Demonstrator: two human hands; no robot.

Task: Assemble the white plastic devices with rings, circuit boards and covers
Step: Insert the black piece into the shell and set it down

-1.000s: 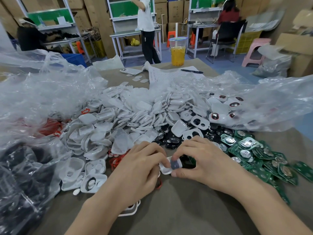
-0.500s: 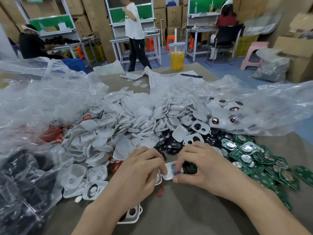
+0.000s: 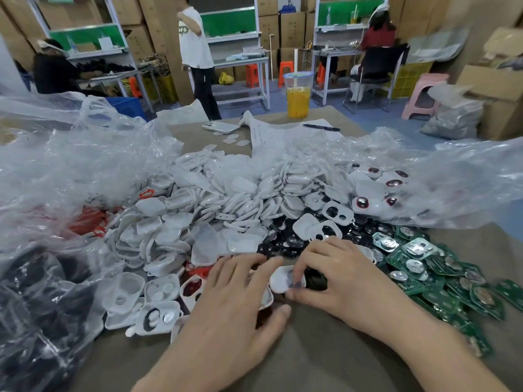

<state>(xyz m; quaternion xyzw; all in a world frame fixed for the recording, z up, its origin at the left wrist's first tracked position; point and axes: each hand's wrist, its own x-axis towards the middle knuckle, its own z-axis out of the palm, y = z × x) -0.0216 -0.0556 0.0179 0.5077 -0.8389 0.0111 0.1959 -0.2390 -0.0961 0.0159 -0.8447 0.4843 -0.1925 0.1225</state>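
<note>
Shell (image 3: 283, 279) sat pinched in right hand (image 3: 339, 278) | left hand (image 3: 235, 301) lay flat, fingers loose | it wanted both hands bracing, even pressure

The shells (image 3: 226, 199) are white, some w/ dark, red-rimmed spots. The held shell (image 3: 278, 278) is white too. The circuit boards (image 3: 441, 281) are green w/ silver discs. The rings (image 3: 145, 193) are red, the small caps (image 3: 285, 246) black. The table (image 3: 311, 357) is grey-brown, the drink (image 3: 297, 101) orange-yellow, the stool (image 3: 424, 91) pink, the boxes (image 3: 147, 12) at the back brown.

Blurred white shell (image 3: 278, 279) half hidden under right hand (image 3: 348, 281); sheet (image 3: 283, 134) writing unreadable; plastic bag (image 3: 34, 321) contents indistinct.
</note>
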